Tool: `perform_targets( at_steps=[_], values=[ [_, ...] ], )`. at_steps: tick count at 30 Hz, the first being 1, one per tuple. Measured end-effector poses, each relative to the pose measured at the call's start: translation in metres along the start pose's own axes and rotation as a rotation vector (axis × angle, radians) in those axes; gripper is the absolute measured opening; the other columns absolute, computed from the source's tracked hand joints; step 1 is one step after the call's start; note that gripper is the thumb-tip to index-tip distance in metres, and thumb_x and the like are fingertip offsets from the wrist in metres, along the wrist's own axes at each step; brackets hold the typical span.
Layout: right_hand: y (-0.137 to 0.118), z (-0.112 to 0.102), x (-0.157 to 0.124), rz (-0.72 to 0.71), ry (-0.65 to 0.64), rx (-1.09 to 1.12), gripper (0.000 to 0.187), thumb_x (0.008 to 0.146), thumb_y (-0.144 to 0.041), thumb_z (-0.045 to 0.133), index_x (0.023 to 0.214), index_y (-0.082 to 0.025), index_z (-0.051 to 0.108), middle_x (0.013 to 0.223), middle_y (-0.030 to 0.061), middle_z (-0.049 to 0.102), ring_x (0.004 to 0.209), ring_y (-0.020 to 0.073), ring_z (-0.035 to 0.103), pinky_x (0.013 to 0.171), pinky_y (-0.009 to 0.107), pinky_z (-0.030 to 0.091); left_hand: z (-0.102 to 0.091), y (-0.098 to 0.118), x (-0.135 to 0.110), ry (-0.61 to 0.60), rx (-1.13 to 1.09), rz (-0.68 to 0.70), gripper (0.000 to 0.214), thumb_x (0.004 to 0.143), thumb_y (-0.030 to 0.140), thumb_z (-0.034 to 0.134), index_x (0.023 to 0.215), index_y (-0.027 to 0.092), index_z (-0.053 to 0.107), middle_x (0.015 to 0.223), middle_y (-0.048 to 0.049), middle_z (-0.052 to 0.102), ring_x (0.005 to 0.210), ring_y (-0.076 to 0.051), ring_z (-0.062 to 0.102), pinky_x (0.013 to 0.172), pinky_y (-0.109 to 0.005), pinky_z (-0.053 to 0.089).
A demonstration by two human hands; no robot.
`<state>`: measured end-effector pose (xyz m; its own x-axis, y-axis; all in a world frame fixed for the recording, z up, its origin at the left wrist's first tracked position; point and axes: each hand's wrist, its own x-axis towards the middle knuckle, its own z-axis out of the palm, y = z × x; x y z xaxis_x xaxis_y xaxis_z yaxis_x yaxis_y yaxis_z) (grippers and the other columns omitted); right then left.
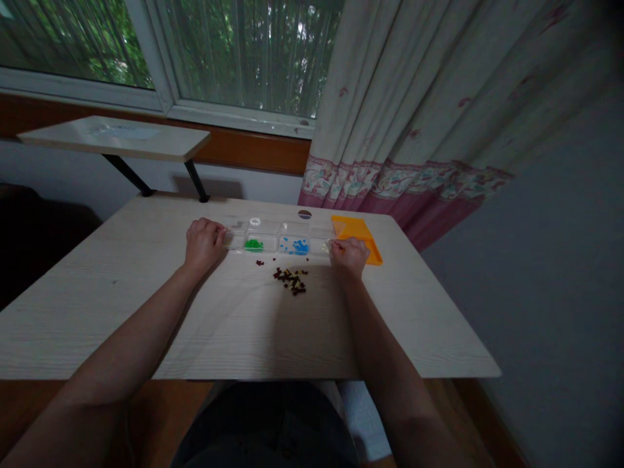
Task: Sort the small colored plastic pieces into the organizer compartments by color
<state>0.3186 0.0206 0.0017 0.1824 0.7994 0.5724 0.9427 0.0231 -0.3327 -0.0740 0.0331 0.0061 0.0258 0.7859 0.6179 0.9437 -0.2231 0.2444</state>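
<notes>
Pale wooden desk [219, 331] under one window [253, 58], with two bare hands at one row of four clear compartments [270, 243].
At the row's left end, left hand [205, 244], fingers curled at the edge; at the right end, right hand [350, 255], fingers bent beside a few pale pieces [325, 247]; impossible to tell whether grasping anything. Inside two middle compartments, one green heap [253, 245] and one blue scatter [301, 246]. Nearer, one loose dark-and-yellow pile [291, 281], too small to count. Behind right hand, one orange case [358, 227].

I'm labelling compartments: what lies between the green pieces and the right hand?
In the head view: blue pieces, then a few pale pieces near the right hand.
</notes>
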Motion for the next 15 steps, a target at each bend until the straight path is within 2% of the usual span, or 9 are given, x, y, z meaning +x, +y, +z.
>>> perform_targets(
  at_steps=[6,15],
  values=[
    [0.0016,0.0010,0.0005,0.015,-0.013,0.017,0.030,0.091,-0.037,0.050,0.093,-0.022,0.076,0.087,0.0073,0.064,0.091,0.0231,0.045,0.080,0.035,0.028,0.0001,-0.0003,0.0005,-0.019,-0.007,-0.009,0.031,0.092,0.037,0.043,0.090,0.016,0.066,0.091,-0.0111,0.056,0.094,-0.029,0.051,0.089,-0.044,0.040],
    [0.0054,0.0057,0.0006,-0.002,0.036,0.027,0.030,0.091,-0.037,0.049,0.091,-0.022,0.076,0.084,0.0069,0.062,0.088,0.0228,0.045,0.080,0.036,0.028,-0.0014,0.0003,-0.0001,-0.031,-0.012,0.002,0.030,0.093,0.036,0.043,0.092,0.015,0.065,0.091,-0.0101,0.055,0.095,-0.026,0.049,0.090,-0.042,0.039]
  ],
)
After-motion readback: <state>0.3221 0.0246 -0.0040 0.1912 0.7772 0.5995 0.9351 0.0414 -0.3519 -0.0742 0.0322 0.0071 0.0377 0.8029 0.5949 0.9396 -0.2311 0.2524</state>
